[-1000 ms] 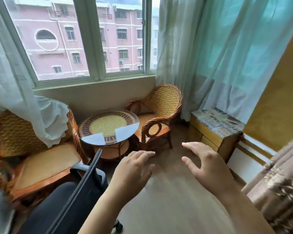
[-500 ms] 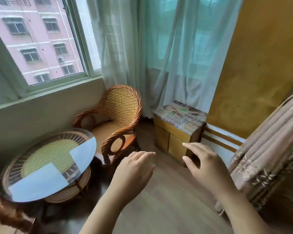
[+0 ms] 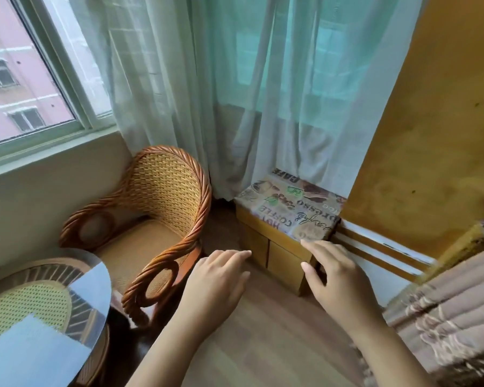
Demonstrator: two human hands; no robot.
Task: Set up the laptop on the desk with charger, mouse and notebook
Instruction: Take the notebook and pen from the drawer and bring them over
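Note:
No laptop, charger, mouse, notebook or desk shows in the head view. My left hand [image 3: 217, 283] and my right hand [image 3: 337, 277] are both held out in front of me over the wooden floor, palms down, fingers relaxed and slightly spread, holding nothing. They hover in front of a low yellow wooden cabinet [image 3: 280, 252] with a coffee-print cloth on top.
A wicker armchair [image 3: 157, 219] stands at the left under the window. A round glass-topped wicker table [image 3: 48, 317] fills the lower left corner. Sheer curtains [image 3: 235, 93] hang behind. A fringed beige cloth [image 3: 444, 325] hangs at the right, by a yellow wall [image 3: 436, 135].
The view has swung right: the black office chair and left wicker chair left the frame, and the cabinet and yellow wall came closer. Both hands keep the same open pose.

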